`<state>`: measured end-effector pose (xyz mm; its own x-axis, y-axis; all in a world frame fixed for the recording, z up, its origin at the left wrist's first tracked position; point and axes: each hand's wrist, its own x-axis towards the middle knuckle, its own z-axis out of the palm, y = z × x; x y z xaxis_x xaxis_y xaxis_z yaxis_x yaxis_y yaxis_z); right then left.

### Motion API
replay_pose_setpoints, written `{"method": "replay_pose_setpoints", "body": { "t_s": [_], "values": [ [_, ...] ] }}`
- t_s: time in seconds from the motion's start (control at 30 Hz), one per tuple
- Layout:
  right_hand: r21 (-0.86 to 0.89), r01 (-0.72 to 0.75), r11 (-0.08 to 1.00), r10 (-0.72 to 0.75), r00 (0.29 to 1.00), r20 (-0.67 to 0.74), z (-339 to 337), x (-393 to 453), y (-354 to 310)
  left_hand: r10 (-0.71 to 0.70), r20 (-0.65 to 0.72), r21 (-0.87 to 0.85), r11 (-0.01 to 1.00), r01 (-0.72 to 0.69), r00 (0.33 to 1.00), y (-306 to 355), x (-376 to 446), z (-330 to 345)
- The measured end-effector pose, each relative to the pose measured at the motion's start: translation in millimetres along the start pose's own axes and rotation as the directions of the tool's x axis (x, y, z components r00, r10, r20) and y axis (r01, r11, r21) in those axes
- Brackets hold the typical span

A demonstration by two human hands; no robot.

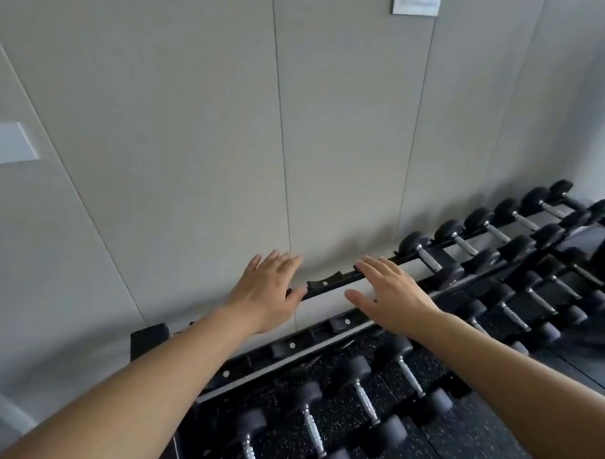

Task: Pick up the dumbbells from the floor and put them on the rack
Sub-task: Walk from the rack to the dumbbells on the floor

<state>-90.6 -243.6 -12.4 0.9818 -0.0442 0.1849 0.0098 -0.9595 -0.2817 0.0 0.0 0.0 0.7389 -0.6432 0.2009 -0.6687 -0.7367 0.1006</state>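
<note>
head view: risk first. both hands are empty and raised at the top rail of the rack (330,281), while three dumbbells (360,396) lie below the hands on the speckled floor (475,438). reaching down from this stance may pull a dumbbell against the rack's lower rail; a grasp on a round head instead of the knurled handle could slip. left hand (268,290): fingers spread flat, holding nothing, thumb apparently touching the rail. right hand (391,297): fingers spread, holding nothing, hovering over the vacant saddles; contact cannot be told. beyond the right hand, racked dumbbells (465,242) fill the rack's tiers.
</note>
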Motion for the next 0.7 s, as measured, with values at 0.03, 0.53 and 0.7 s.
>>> {"method": "replay_pose_setpoints", "body": {
  "t_s": [0.03,0.53,0.7],
  "values": [
    [-0.004,-0.022,1.000,0.022,1.000,0.004,0,-7,10,0.017,0.016,0.004,1.000,-0.017,1.000,10,4,8],
    [0.012,-0.412,0.911,0.409,0.908,0.090,33,-165,226,0.313,0.261,-0.126,0.949,-0.290,0.913,207,88,161],
    [0.023,-0.540,0.842,0.532,0.836,0.136,47,-231,289,0.396,0.345,-0.169,0.918,-0.359,0.851,291,108,215]
  ]
}}
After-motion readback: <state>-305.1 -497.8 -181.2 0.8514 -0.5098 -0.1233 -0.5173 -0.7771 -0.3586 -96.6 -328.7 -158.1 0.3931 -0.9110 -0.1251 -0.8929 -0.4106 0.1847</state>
